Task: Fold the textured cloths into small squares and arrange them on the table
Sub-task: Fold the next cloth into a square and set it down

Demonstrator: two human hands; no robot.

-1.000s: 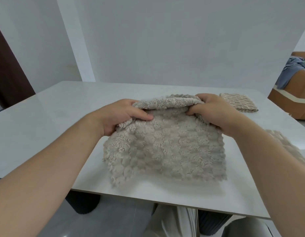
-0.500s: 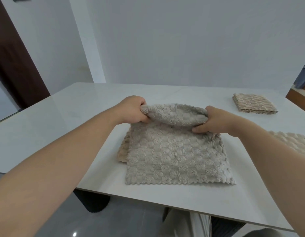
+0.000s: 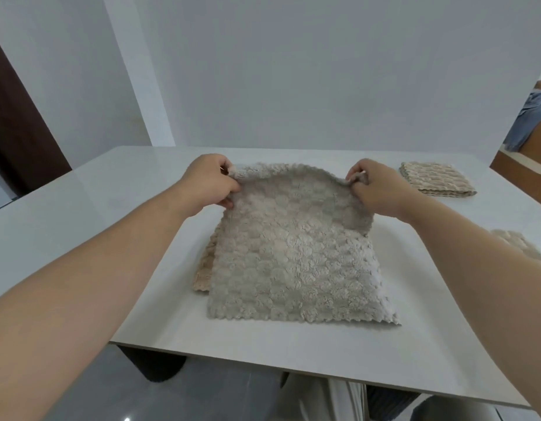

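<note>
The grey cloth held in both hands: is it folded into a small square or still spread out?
Spread out. The grey cloth lies mostly open on the table, its far corners pinched up by the left hand and right hand.

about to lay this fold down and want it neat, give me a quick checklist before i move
1. Left hand pinching the far left corner of the grey cloth: ok.
2. Right hand pinching the far right corner: ok.
3. Far edge held taut and level between the hands: not ok, it bows upward in the middle.
4. Near scalloped edge flat on the table: ok.
5. Grey cloth lying alone: not ok, a beige cloth sticks out from under its left side.
6. Folded cloth at the far right out of the way: ok.
</note>
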